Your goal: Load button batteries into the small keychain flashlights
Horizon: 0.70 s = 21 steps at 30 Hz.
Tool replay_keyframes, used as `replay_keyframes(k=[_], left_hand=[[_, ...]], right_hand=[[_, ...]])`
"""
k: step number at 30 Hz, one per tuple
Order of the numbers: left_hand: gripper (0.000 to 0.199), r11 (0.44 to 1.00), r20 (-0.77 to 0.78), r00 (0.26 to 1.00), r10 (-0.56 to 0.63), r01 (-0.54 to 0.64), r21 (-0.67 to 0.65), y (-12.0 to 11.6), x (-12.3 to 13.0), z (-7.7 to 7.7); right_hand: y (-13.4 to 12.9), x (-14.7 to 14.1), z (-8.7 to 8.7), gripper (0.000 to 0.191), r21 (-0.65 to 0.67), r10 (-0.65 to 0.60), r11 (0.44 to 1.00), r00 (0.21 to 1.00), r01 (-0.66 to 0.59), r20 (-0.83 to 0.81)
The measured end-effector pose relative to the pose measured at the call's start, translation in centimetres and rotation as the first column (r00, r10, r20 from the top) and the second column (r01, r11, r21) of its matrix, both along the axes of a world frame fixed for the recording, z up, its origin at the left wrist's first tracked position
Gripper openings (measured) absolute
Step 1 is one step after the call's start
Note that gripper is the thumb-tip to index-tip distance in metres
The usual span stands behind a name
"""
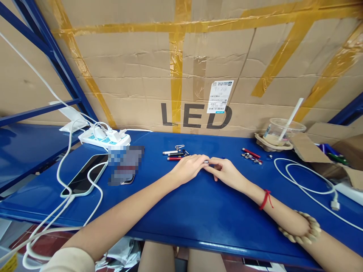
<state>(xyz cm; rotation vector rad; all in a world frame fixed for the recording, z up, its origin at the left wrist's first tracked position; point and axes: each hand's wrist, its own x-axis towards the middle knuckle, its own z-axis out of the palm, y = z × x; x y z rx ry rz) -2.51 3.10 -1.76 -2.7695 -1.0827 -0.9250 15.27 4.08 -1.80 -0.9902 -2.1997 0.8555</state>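
Note:
My left hand (191,167) and my right hand (227,173) meet over the middle of the blue table. A small silvery metal piece (206,162) shows between their fingertips, both hands pinching at it; most of it is hidden. Just behind my left hand lie slim pen-shaped tubes: a silver tube (170,152), a black one (175,154) and a red one (174,159), with a small metal clip (179,146) beyond them. Right of my right hand, a red tube (251,153) lies beside several small shiny metal parts (252,158).
At the left are a white power strip (104,139) with plugs, a phone (85,175) and a blurred-out item (126,164). A plastic cup (283,130) with a straw, a coiled white cable (304,183) and an open carton (312,145) stand right. A large cardboard box (136,75) rises behind.

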Motion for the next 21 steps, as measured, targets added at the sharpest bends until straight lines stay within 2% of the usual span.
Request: replay_keyframes(k=[4, 10, 14, 18, 21], left_hand=[[0.013, 0.999, 0.016, 0.999, 0.035, -0.034, -0.037, -0.07, 0.02, 0.16], [0.015, 0.999, 0.03, 0.999, 0.045, -0.044, -0.032, 0.01, -0.03, 0.0], [0.015, 0.999, 0.036, 0.999, 0.039, -0.038, -0.035, 0.05, -0.05, -0.02], [0.015, 0.999, 0.045, 0.998, 0.033, -0.032, -0.029, 0.07, -0.03, -0.04], [0.015, 0.999, 0.056, 0.997, 0.047, -0.046, -0.021, 0.11, -0.03, -0.09]], right_hand=[[0.01, -0.05, 0.04, 0.035, -0.021, 0.01, 1.0, 1.0, -0.011, -0.021], [0.18, 0.06, 0.18, 0.032, -0.03, -0.073, 0.997, 0.997, 0.072, -0.011], [0.12, 0.0, 0.24, 0.034, -0.033, -0.075, 0.997, 0.996, 0.074, -0.05], [0.03, -0.06, 0.17, 0.035, 0.012, -0.063, 0.998, 0.991, 0.064, -0.118], [0.05, 0.04, 0.22, 0.035, 0.098, -0.046, 0.994, 0.993, 0.057, -0.105]])
